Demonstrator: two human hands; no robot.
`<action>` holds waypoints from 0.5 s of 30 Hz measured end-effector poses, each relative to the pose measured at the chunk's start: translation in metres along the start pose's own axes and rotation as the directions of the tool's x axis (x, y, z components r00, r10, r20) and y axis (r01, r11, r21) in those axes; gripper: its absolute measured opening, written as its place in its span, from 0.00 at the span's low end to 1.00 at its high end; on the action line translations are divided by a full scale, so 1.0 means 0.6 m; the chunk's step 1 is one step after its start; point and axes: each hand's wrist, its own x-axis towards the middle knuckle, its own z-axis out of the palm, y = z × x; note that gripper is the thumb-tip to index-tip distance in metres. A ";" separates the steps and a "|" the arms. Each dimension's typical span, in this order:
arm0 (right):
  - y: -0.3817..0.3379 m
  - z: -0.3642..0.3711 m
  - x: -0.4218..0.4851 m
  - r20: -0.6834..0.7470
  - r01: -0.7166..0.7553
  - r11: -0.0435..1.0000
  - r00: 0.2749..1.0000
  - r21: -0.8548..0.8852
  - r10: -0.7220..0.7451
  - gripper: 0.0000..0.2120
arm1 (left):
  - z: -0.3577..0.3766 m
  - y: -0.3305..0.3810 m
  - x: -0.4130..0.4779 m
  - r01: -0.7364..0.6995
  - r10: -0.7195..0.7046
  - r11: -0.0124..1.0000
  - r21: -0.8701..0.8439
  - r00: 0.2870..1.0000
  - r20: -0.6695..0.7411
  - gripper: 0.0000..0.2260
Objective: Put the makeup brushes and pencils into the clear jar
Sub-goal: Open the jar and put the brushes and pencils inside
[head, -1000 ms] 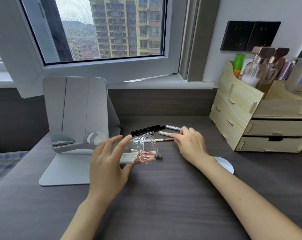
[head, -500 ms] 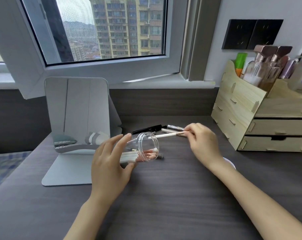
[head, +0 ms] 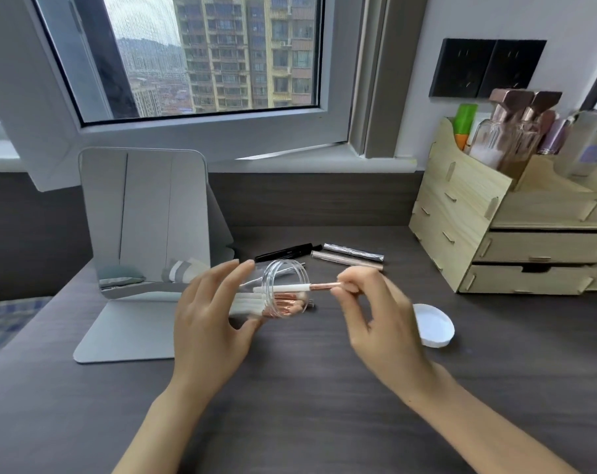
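My left hand (head: 211,323) grips the clear jar (head: 283,287), tipped on its side with its mouth toward the right. Several white-handled brushes with copper ferrules lie inside it. My right hand (head: 375,313) pinches one more white and copper brush (head: 300,287) by its copper end, the white handle poking into the jar's mouth. On the dark desk behind the jar lie a black pencil (head: 283,252), a silver tube (head: 353,252) and a pale pink pencil (head: 345,260).
A standing mirror (head: 146,220) is at the left behind my left hand. The jar's white lid (head: 433,325) lies right of my right hand. A wooden drawer organiser (head: 516,227) with bottles fills the right back. A window is behind the desk.
My right hand picked up a white and copper brush from the desk behind the jar and carried it left, into the jar's mouth. My left hand kept holding the tipped jar.
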 end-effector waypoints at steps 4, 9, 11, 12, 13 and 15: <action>0.005 0.031 0.012 0.038 -0.011 0.999 0.999 -0.033 0.012 0.07 | -0.003 0.001 0.002 -0.004 0.004 1.000 -0.002 1.000 -0.017 0.31; 0.006 0.038 0.030 0.024 -0.035 0.999 0.999 0.018 0.035 0.09 | -0.005 0.003 0.004 0.057 -0.057 0.998 -0.017 0.997 -0.044 0.34; 0.026 0.040 0.031 -0.022 -0.147 0.988 0.989 -0.041 0.146 0.10 | -0.009 0.005 0.007 0.157 -0.166 0.983 -0.094 0.982 -0.092 0.32; 0.042 0.046 0.028 0.017 -0.179 0.975 0.983 -0.133 0.183 0.09 | -0.011 0.006 0.009 0.213 -0.233 0.963 -0.163 0.966 -0.110 0.32; 0.057 0.054 0.024 0.095 -0.179 0.956 0.974 -0.234 0.206 0.07 | -0.012 0.005 0.009 0.265 -0.298 0.934 -0.241 0.947 -0.116 0.32; 0.081 0.070 0.012 0.264 -0.133 0.917 0.933 -0.376 0.243 0.09 | -0.015 0.002 0.009 0.324 -0.388 0.868 -0.375 0.915 -0.109 0.33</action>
